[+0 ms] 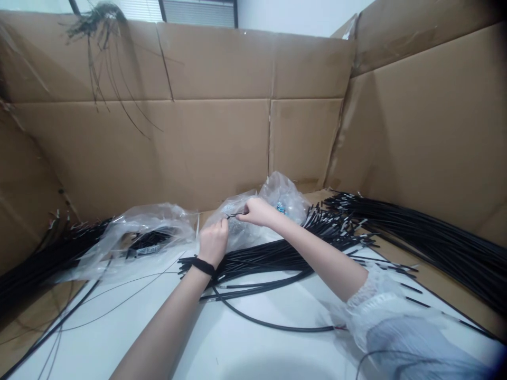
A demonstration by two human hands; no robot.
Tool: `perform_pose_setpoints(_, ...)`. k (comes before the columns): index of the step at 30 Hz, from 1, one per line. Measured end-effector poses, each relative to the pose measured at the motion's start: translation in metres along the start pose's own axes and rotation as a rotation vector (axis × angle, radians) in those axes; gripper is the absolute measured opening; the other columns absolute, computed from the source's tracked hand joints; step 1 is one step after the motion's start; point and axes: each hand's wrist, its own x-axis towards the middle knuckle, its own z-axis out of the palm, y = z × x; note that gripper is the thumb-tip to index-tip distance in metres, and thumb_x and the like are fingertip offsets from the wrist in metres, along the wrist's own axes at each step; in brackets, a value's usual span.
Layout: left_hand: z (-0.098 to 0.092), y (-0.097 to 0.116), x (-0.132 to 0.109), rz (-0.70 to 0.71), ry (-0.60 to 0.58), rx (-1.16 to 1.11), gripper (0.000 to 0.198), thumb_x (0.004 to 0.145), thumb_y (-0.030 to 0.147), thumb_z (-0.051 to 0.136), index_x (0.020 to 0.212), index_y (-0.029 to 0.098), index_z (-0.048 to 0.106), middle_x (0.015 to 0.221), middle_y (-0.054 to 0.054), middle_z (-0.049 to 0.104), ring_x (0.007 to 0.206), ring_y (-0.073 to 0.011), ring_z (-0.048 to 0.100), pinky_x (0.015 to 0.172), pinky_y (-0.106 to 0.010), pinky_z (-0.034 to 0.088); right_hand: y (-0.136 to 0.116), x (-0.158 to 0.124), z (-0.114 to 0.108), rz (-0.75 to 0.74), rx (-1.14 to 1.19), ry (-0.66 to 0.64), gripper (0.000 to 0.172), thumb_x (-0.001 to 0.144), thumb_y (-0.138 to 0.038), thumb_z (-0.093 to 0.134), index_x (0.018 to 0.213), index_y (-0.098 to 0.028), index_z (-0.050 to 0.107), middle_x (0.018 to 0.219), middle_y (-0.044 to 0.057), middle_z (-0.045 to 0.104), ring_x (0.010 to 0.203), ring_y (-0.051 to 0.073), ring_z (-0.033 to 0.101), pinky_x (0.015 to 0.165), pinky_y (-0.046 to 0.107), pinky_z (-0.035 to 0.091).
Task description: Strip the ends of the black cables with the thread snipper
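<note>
My left hand [214, 241], with a black band on its wrist, is closed beside a clear plastic bag [241, 224] of small parts. My right hand [257, 211] pinches the end of a thin black wire [233, 215] just above that bag. The two hands almost meet at the wire's tip. Under my forearms lies a bundle of black cables [277, 256] on the white table [222, 343]. One loose black cable [277, 324] curves across the table toward my right sleeve.
Cardboard walls [222, 148] enclose the table at the back and both sides. Another clear bag [146, 237] with black cables lies at the left. Long black cable bundles lie at the far left [35, 264] and at the right [428, 232]. Thin wires hang over the back wall's top left.
</note>
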Motion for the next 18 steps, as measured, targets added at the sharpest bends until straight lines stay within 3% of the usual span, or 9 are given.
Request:
perform_pose_setpoints(5,0.005,-0.002,-0.001,0.047,-0.023,0.062,0.034,0.086,0.008,0.032,0.113,0.008,0.053,0.088,-0.014,0.065,0.084,-0.0215,0.062,0.068,-0.029,0.044,0.001,0.011,0.008,0.013,-0.021,-0.038,0.036,0.072,-0.044,0.056,0.067,-0.01,0.065,0.063,0.009,0.062,0.055,0.013,0.051,0.047,0.023,0.025)
perform_pose_setpoints(11,0.007,-0.003,-0.002,0.069,-0.029,0.094,0.031,0.085,0.006,0.032,0.103,0.009,0.057,0.082,-0.013,0.064,0.083,-0.0217,0.062,0.068,-0.029,0.044,0.004,0.013,0.004,0.023,-0.019,-0.05,0.034,0.072,-0.043,0.054,0.067,-0.011,0.065,0.065,0.008,0.062,0.058,0.013,0.051,0.048,0.023,0.027)
perform_pose_setpoints(18,0.01,-0.003,-0.003,0.109,-0.041,0.096,0.035,0.086,0.006,0.031,0.113,0.006,0.052,0.089,-0.016,0.064,0.085,-0.0235,0.062,0.071,-0.031,0.045,0.003,0.019,0.009,0.033,0.022,-0.166,0.033,0.071,-0.042,0.056,0.063,-0.011,0.063,0.058,0.004,0.057,0.052,0.01,0.046,0.047,0.022,0.026)
